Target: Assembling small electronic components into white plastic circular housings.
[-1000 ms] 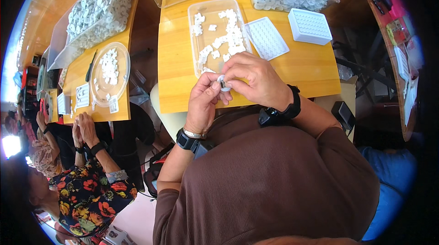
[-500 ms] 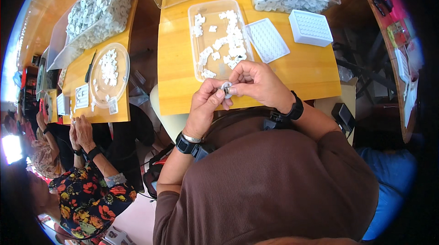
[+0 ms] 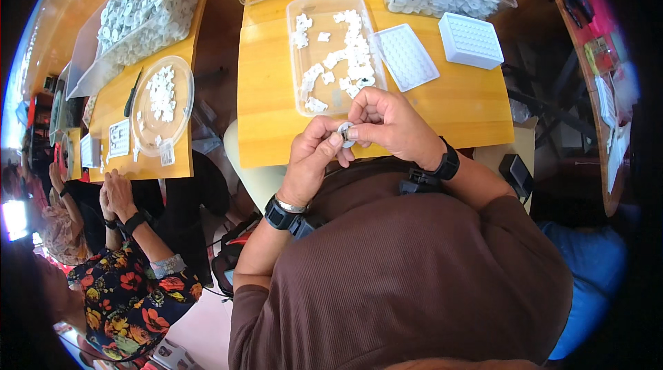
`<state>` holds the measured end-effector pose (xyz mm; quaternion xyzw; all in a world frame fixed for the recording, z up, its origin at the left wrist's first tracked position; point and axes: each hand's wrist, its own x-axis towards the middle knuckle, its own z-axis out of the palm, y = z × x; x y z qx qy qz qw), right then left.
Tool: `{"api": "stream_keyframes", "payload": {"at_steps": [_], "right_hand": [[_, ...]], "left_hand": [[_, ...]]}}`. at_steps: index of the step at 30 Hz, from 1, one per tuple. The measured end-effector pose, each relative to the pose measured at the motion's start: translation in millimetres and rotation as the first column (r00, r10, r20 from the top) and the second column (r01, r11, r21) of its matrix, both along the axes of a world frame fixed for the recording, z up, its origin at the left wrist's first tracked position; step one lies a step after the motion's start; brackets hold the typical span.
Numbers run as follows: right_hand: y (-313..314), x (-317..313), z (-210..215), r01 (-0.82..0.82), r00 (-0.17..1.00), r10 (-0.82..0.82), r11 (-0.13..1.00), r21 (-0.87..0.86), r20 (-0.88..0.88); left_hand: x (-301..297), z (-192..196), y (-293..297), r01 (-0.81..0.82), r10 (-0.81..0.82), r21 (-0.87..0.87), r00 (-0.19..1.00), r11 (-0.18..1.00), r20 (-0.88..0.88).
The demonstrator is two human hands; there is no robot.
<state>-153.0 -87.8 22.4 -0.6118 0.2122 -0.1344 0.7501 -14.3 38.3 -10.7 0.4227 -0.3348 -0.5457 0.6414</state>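
Left hand (image 3: 312, 152): thumb and fingers pinched on a small white disc (image 3: 343, 126).
Disc: between both hands; likely light, stiff, smooth; best held by its rim.
Right hand (image 3: 388, 125): thumb and curled fingers closed at its right side.

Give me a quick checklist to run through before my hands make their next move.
1. Left hand gripping the round white part: ok.
2. Right hand at that part: ok, fingertips touch it.
3. Dark piece properly seated: cannot tell, fingers partly cover it.
4. Small white pieces inside the clear container: ok.
5. Flat white tray on the table: ok, right of the container.
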Motion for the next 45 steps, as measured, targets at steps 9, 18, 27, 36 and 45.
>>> {"api": "stream_keyframes", "payload": {"at_steps": [9, 18, 27, 36, 45], "right_hand": [[-38, 13, 28, 0.031, 0.997, -0.063, 0.872, -0.488, -0.05], [-70, 55, 16, -0.453, 0.878, -0.042, 0.249, -0.856, -0.476], [-71, 65, -10, -0.47, 0.875, -0.07, 0.108, -0.876, -0.478], [-70, 42, 7, -0.139, 0.984, 0.1, 0.95, -0.281, -0.148], [-42, 30, 10, -0.109, 0.994, 0.11, 0.991, -0.081, 0.017]], "left_hand": [[10, 0, 3, -0.148, 0.149, 0.016, 0.976, 0.989, -0.156], [22, -4, 14, -0.341, 0.328, -0.021, 0.918, 0.94, -0.221], [26, -5, 17, -0.331, 0.317, -0.025, 0.92, 0.943, -0.231], [22, -6, 10, -0.256, 0.244, -0.017, 0.937, 0.967, -0.25], [16, -4, 2, -0.208, 0.2, 0.0, 0.943, 0.978, -0.266]]}}
